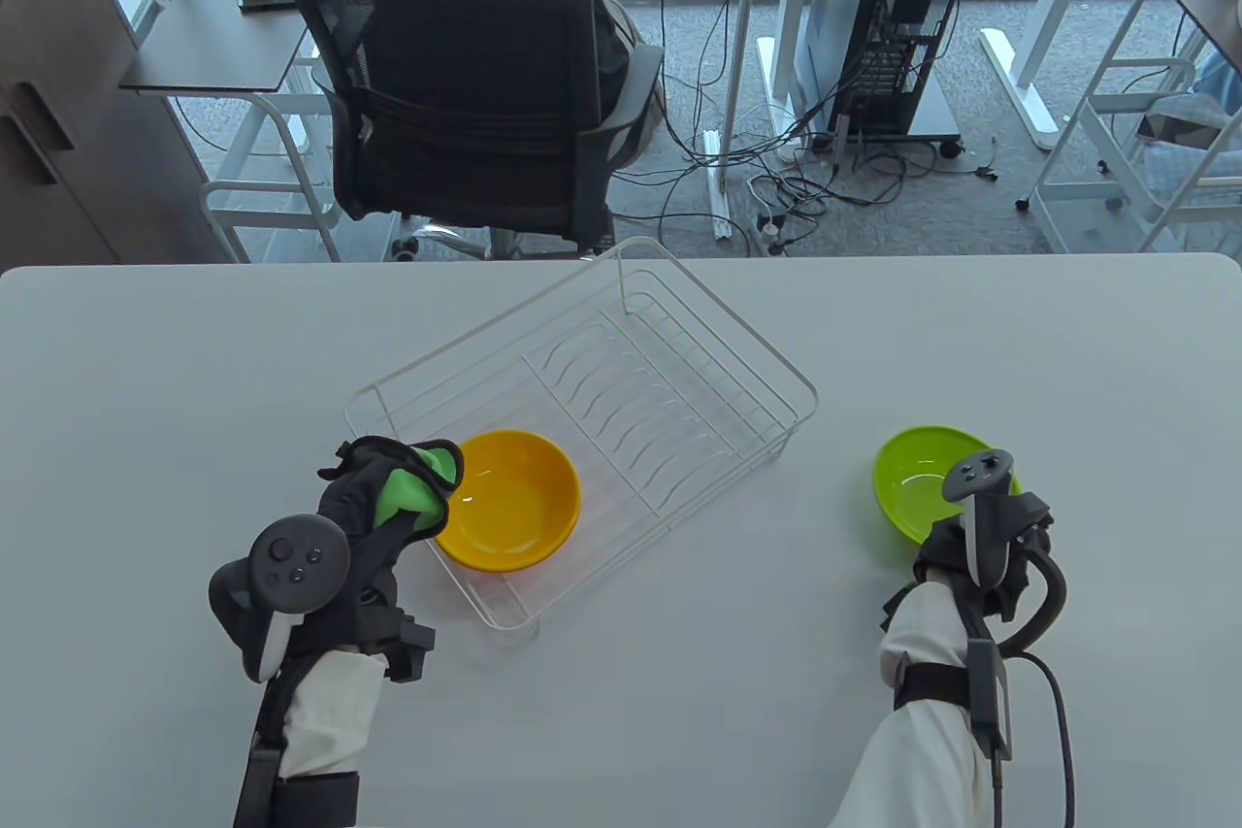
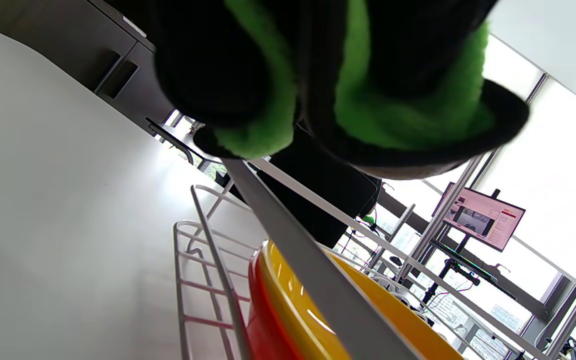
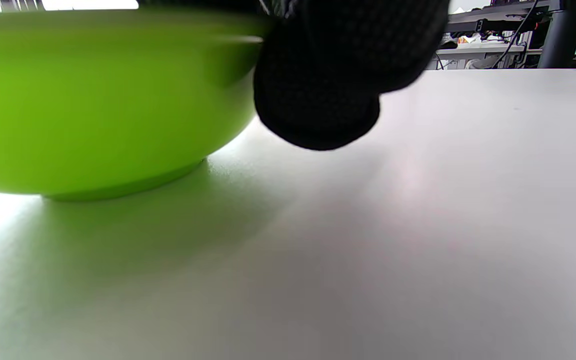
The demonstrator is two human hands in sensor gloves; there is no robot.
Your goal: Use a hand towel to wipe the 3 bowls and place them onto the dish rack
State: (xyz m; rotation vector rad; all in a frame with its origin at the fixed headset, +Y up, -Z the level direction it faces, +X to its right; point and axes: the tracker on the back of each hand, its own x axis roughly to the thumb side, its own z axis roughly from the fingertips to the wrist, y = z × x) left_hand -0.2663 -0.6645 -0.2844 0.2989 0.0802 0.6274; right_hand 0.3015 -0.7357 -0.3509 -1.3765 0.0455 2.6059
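Note:
A white wire dish rack [image 1: 811, 397] lies slantwise at the table's middle. In its near left corner a yellow bowl [image 1: 509, 503] is nested in a red bowl [image 2: 263, 325]; the red one shows only in the left wrist view, under the yellow bowl [image 2: 308, 310]. My left hand [image 1: 383, 493] grips a bunched green towel [image 1: 412, 488] just left of the yellow bowl, over the rack's rim [image 2: 208, 240]. The towel [image 2: 408, 110] is wrapped round my fingers. A green bowl [image 1: 912, 479] sits on the table right of the rack. My right hand [image 1: 956, 532] grips its near rim, a fingertip [image 3: 318, 100] against the bowl [image 3: 93, 100].
Beyond the table's far edge a person sits in a black office chair [image 1: 466, 90]. A computer tower [image 1: 893, 32] and loose cables [image 1: 776, 187] are on the floor behind. Bare white table [image 1: 1067, 381] stretches to both sides of the rack.

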